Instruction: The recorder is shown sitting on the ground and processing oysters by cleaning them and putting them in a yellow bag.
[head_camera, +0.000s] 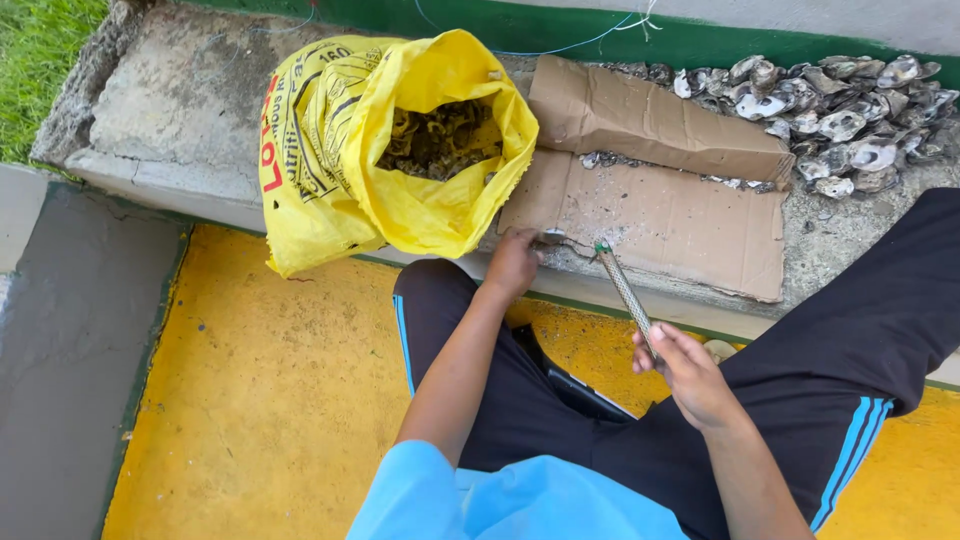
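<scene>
My left hand (512, 262) rests at the near edge of a flat brown cardboard sheet (660, 215) on a concrete ledge, fingers curled on something small that I cannot make out. My right hand (688, 375) grips the lower end of a ribbed metal rod (625, 290) whose tip points up toward the cardboard's edge. A yellow woven sack (400, 200), open at the top, stands left of the cardboard and holds dark shells (440, 140). A heap of grey open shells (830, 110) lies at the back right of the ledge.
The concrete ledge (170, 110) runs across the top, with a yellow painted floor (270, 400) below it. My legs in dark trousers (860, 330) straddle the floor. Grass (40, 50) lies at the top left, a grey slab (60, 350) at the left.
</scene>
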